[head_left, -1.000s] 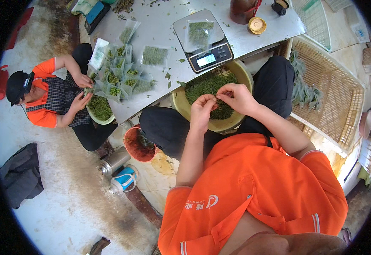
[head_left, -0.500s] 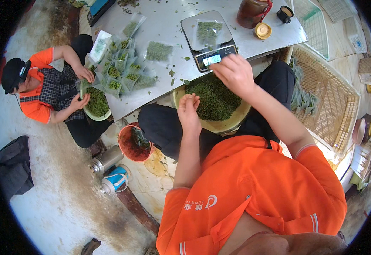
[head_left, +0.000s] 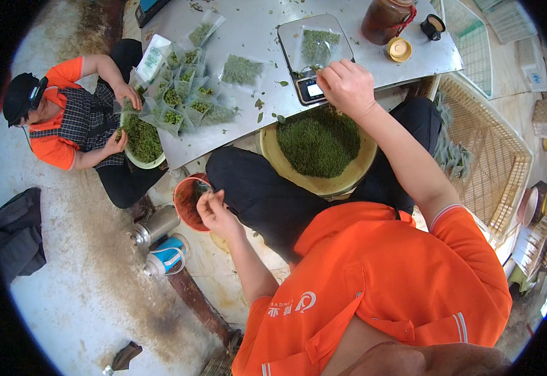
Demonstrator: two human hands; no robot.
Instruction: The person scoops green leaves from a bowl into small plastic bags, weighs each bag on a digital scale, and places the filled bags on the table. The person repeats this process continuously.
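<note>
Bagged greens (head_left: 320, 47) sit on the scale (head_left: 289, 41), seemingly for weighing; at their five o'clock our right hand (head_left: 348, 86), like our left hand (head_left: 216, 212), has curled fingers, gripping what, if anything, we cannot tell.

Bright, cool, fairly even light fills the scene; its source cannot be told. The silver-grey sheet-metal worktop (head_left: 254, 25) gives off a soft, milky sheen, and by its near edge the small rectangular display (head_left: 315, 90) of the silver-and-black digital scale (head_left: 289, 42) is bleached almost white. Beyond the near left corner, the round orange-red plastic bucket (head_left: 185, 208) is shadowed inside. The pale, brown-stained floor (head_left: 79, 276) looks washed out. Past the near right corner, the beige lattice plastic crate (head_left: 494, 145) bows with the fisheye distortion. Detail softens toward the circular rim, ringed by black corners.
</note>
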